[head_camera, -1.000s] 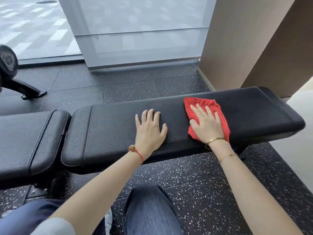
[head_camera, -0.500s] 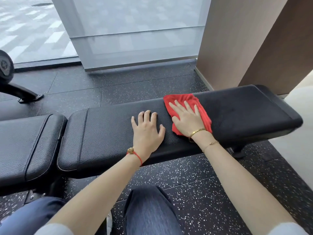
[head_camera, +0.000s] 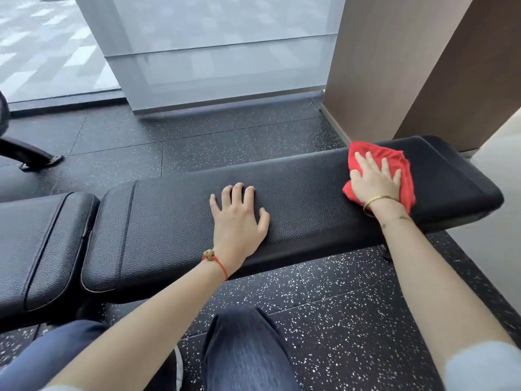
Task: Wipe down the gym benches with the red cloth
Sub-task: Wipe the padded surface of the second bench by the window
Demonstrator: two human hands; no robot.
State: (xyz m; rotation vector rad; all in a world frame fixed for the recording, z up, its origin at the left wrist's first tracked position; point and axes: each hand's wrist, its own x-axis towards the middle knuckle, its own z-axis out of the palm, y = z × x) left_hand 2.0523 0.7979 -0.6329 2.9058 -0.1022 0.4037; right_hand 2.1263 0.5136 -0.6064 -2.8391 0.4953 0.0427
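A long black padded gym bench [head_camera: 174, 221] runs across the view, with a shorter seat pad [head_camera: 36, 249] at its left end. My right hand [head_camera: 373, 180] presses flat on the red cloth [head_camera: 406, 179] near the bench's right end, fingers spread over it. My left hand [head_camera: 239, 218] rests flat and empty on the middle of the pad, fingers apart. The cloth is bunched, partly hidden under my palm.
Speckled black rubber floor [head_camera: 338, 320] lies around the bench. A brown wall column [head_camera: 394, 66] stands close behind its right end. A glass partition [head_camera: 220, 52] is at the back. A black machine foot [head_camera: 33, 158] sits at far left. My knees [head_camera: 245, 351] are below.
My right hand has slid the red cloth from near the middle of the bench out to its right end. My left hand has stayed planted.
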